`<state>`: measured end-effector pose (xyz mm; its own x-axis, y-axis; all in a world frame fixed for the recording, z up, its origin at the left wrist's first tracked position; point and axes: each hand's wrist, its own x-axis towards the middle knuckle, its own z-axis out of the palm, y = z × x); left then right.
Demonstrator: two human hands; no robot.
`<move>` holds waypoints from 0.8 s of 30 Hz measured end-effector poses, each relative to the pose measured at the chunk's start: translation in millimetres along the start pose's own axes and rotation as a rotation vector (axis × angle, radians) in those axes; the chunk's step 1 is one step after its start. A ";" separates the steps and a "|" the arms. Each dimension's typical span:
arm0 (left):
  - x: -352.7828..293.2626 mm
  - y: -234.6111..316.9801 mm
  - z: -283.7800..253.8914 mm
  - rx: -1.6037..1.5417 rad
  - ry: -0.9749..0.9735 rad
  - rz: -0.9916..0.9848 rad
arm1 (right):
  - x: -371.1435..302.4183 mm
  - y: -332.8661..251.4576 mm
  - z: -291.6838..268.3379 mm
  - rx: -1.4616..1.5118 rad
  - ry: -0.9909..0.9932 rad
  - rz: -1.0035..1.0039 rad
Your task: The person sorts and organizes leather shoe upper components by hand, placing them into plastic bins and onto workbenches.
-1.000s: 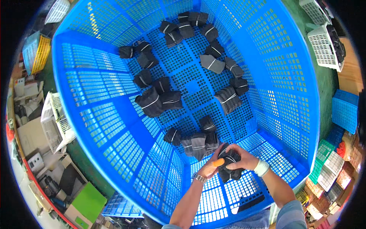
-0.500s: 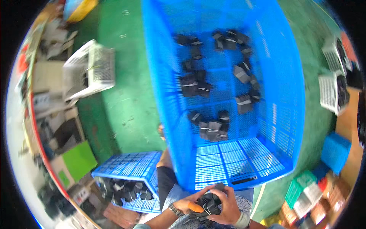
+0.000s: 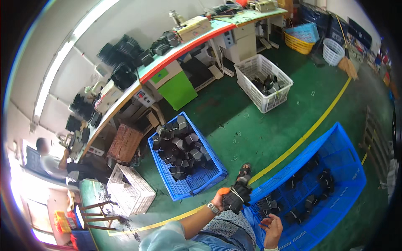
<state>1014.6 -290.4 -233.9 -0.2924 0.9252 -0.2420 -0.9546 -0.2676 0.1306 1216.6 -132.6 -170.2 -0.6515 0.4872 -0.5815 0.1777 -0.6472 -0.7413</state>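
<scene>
My left hand (image 3: 217,200), with a watch on the wrist and an orange cover on the thumb, is closed on a bundle of black pieces (image 3: 237,197) tied with a pale band. My right hand (image 3: 272,231) is apart from it, fingers loosely bent and separated, with nothing in them. It is over the near edge of a large blue crate (image 3: 349,184), inside which several similar dark bundles (image 3: 310,201) lie. Left of my left hand, a smaller blue crate (image 3: 201,182) on the floor holds a heap of such bundles (image 3: 178,144).
A white crate (image 3: 264,102) with dark pieces stands farther off; another white crate (image 3: 130,194) is at the left. A long workbench (image 3: 197,39) with sewing machines and black stacks runs along the wall. A person (image 3: 54,161) sits at far left. A wooden stool (image 3: 96,216) stands nearby.
The view has swung left, toward the bench and the smaller blue crate. My right hand has let go of the bundle and moved right; my left hand holds it alone.
</scene>
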 end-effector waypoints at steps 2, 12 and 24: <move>-18.9 -3.0 -8.4 -0.138 0.158 0.246 | -4.1 11.7 6.7 -0.107 0.033 -0.017; -28.8 96.7 -23.1 -0.364 0.245 0.752 | 49.5 27.0 5.1 -0.904 -0.197 -0.133; -121.7 392.0 41.3 -0.323 0.089 1.460 | 129.9 -3.8 94.9 -1.238 -0.285 -0.171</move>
<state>678.3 -496.8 -113.5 -0.9647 -0.2185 -0.1472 0.2064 -0.9740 0.0933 1061.3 -122.5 -211.1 -0.8408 0.2678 -0.4705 0.5407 0.4604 -0.7040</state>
